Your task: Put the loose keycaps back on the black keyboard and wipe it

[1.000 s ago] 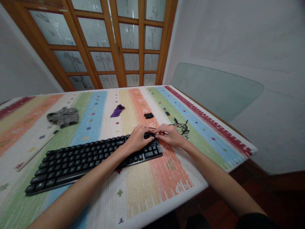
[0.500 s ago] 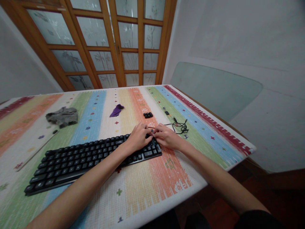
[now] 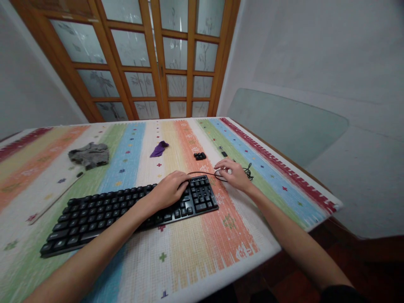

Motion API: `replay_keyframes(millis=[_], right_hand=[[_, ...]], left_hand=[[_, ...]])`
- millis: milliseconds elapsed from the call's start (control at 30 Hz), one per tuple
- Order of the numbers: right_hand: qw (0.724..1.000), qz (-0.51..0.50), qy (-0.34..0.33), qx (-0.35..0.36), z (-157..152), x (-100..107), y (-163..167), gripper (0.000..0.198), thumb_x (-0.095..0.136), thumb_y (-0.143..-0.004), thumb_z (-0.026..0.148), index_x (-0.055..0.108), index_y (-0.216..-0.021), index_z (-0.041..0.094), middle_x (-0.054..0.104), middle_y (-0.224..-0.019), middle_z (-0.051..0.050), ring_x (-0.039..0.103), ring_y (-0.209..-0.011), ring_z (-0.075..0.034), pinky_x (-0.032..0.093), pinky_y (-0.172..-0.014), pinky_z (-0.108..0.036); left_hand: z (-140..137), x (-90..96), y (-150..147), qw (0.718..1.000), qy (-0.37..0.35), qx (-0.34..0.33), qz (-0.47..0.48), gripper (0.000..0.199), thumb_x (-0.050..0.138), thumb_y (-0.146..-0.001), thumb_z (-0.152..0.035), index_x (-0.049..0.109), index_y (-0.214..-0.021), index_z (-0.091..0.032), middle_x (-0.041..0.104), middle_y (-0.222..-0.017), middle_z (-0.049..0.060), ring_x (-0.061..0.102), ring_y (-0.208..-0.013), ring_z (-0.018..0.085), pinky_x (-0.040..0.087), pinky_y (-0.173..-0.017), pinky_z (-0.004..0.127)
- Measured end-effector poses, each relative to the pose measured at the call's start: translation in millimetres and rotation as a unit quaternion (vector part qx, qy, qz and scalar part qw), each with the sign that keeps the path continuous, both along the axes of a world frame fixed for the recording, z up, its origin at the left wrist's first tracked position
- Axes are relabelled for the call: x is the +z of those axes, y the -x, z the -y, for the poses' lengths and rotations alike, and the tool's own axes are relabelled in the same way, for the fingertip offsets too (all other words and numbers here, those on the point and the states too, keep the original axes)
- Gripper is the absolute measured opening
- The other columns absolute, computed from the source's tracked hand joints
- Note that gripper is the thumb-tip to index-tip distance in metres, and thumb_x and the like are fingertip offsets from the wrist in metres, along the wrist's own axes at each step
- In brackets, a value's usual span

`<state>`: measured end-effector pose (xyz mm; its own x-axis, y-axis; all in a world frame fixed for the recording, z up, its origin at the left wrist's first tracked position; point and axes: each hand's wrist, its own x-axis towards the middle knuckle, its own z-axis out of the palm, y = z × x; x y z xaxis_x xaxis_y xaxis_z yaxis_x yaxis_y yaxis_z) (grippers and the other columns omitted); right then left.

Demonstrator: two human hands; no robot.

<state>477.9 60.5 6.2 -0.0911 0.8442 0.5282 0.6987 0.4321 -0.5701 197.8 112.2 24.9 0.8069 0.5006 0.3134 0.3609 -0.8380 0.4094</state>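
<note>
A black keyboard (image 3: 126,214) lies at a slant on the striped tablecloth. Across its back edge, right of the middle, rests my left hand (image 3: 170,188), fingers bent over the edge and thumb above the keys. A thin black cable (image 3: 202,172) runs from behind the keyboard toward the right. My right hand (image 3: 232,174) is off the keyboard, its curled fingers closed around a bend of this cable. The rest of the cable lies in a tangled bundle (image 3: 248,171) just behind that hand, which partly hides it.
Several loose black keycaps (image 3: 200,156) sit together beyond the keyboard. Farther right lies a small black piece (image 3: 224,154). A purple cloth (image 3: 159,149), a grey cloth (image 3: 90,155) and a thin stick with a dark tip (image 3: 57,200) lie farther left. The table's right edge (image 3: 311,168) runs near a wall.
My hands have come apart from the keyboard's back right corner. The left has moved left along the back edge; the right has moved right to the cable.
</note>
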Motion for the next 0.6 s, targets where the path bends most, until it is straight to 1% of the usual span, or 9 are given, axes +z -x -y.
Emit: replay_keyframes(millis=[100, 200, 267, 367, 467, 600], right_hand=[[1.0, 0.016, 0.002, -0.014, -6, 0, 0, 0.02, 0.053, -0.08, 0.016, 0.071, -0.088, 0.018, 0.07, -0.092, -0.007, 0.061, -0.079, -0.019, 0.048, -0.067, -0.03], [0.998, 0.044, 0.015, -0.035, -18, 2, -3, 0.021, 0.054, -0.079, 0.016, 0.071, -0.091, 0.018, 0.07, -0.091, -0.007, 0.06, -0.075, -0.018, 0.048, -0.065, -0.03], [0.996, 0.069, 0.032, -0.048, -30, 3, -6, 0.022, 0.056, -0.078, 0.016, 0.071, -0.095, 0.017, 0.07, -0.092, -0.007, 0.061, -0.075, -0.018, 0.049, -0.066, -0.03], [0.992, 0.089, 0.063, -0.061, -52, 1, -10, 0.025, 0.061, -0.079, 0.018, 0.07, -0.103, 0.016, 0.071, -0.097, -0.008, 0.064, -0.081, -0.02, 0.05, -0.071, -0.032], [0.99, 0.096, 0.082, -0.061, -76, -2, -11, 0.029, 0.066, -0.079, 0.019, 0.07, -0.107, 0.016, 0.072, -0.103, -0.01, 0.066, -0.085, -0.021, 0.052, -0.074, -0.033], [0.989, 0.1, 0.097, -0.038, -105, -3, -11, 0.041, 0.072, -0.071, 0.012, 0.068, -0.112, 0.017, 0.071, -0.112, -0.009, 0.067, -0.086, -0.021, 0.053, -0.077, -0.033]], left_hand=[[7, -6.3, 8, 1.0, -0.016, -0.012, -0.007, 0.028, 0.044, -0.097, -0.019, 0.062, -0.118, -0.019, 0.066, -0.123, 0.01, 0.061, -0.114, 0.023, 0.046, -0.103, 0.04], [11, -13.1, 13, 0.999, -0.027, -0.017, -0.028, 0.03, 0.044, -0.098, -0.023, 0.058, -0.125, -0.017, 0.059, -0.135, 0.013, 0.055, -0.126, 0.025, 0.042, -0.109, 0.043], [11, -16.7, 16, 0.999, -0.025, -0.023, -0.034, 0.032, 0.043, -0.1, -0.024, 0.056, -0.128, -0.016, 0.055, -0.14, 0.013, 0.051, -0.131, 0.025, 0.039, -0.112, 0.044], [9, -19.6, 18, 0.999, -0.016, -0.035, -0.02, 0.033, 0.044, -0.1, -0.025, 0.054, -0.13, -0.018, 0.053, -0.142, 0.011, 0.048, -0.134, 0.023, 0.038, -0.114, 0.043], [8, -20.6, 20, 0.999, -0.01, -0.042, -0.001, 0.033, 0.046, -0.1, -0.025, 0.054, -0.13, -0.019, 0.054, -0.142, 0.011, 0.05, -0.133, 0.023, 0.039, -0.114, 0.042], [7, -22.2, 20, 0.998, -0.018, -0.054, 0.011, 0.033, 0.044, -0.101, -0.025, 0.053, -0.131, -0.018, 0.055, -0.141, 0.01, 0.051, -0.131, 0.023, 0.041, -0.112, 0.043]])
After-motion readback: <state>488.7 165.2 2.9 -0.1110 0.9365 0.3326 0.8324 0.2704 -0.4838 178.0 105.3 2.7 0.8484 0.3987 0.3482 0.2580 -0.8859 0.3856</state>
